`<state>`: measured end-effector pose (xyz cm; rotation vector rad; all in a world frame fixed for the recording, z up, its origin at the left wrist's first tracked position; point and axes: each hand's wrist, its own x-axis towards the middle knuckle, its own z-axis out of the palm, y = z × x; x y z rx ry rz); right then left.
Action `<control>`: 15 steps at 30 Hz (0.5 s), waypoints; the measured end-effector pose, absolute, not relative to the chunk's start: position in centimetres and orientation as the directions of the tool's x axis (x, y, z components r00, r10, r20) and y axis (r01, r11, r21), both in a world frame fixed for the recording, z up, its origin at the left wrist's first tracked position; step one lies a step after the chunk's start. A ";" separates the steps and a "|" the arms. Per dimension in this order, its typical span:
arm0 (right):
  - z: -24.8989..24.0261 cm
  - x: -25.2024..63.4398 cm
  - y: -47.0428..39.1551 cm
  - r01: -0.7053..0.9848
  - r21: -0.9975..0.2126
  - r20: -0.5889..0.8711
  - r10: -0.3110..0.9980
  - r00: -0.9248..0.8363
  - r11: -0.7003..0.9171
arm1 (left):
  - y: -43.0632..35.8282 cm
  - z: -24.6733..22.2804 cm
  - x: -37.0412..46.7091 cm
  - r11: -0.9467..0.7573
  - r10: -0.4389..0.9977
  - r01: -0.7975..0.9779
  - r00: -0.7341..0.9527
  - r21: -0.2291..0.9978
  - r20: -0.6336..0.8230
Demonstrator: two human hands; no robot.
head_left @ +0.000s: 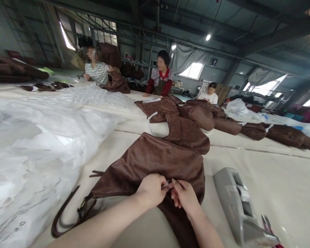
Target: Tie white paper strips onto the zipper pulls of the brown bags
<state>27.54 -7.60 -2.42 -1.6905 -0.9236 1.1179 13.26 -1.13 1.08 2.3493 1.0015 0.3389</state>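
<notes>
A brown leather bag (pixel 155 155) lies flat before me, its strap trailing toward me on the right and a buckled strap end at its left corner. Over the bag's lower edge, my left hand (pixel 152 189) is closed in a pinch on a small whitish strip (pixel 165 184). My right hand (pixel 184 196) meets it from the right, thumb and forefinger pressed together at the strip's other end, the other fingers curled. Exactly what the right fingertips grip is too small to make out.
A grey tape dispenser (pixel 229 196) stands to the right, with red-handled snips (pixel 267 224) beside it. Clear plastic bags (pixel 41 144) heap up on the left. More brown bags (pixel 186 132) line the table beyond. Several people, including a person in red sleeves (pixel 160 81), are across the table.
</notes>
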 end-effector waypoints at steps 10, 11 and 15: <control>-1.6 27.3 -8.6 0.060 -0.872 -0.473 0.867 0.161 -0.487 | 0.2 -0.6 13.6 -0.198 0.747 0.525 0.628 0.828 -0.219; -1.6 27.1 -8.5 0.012 -0.875 -0.475 0.865 0.161 -0.483 | 0.2 -0.7 13.7 -0.178 0.751 0.515 0.622 0.839 -0.222; -2.1 26.4 -7.8 -0.103 -0.897 -0.442 0.858 0.263 -0.431 | 0.3 -1.2 13.8 -0.170 0.765 0.476 0.616 0.863 -0.188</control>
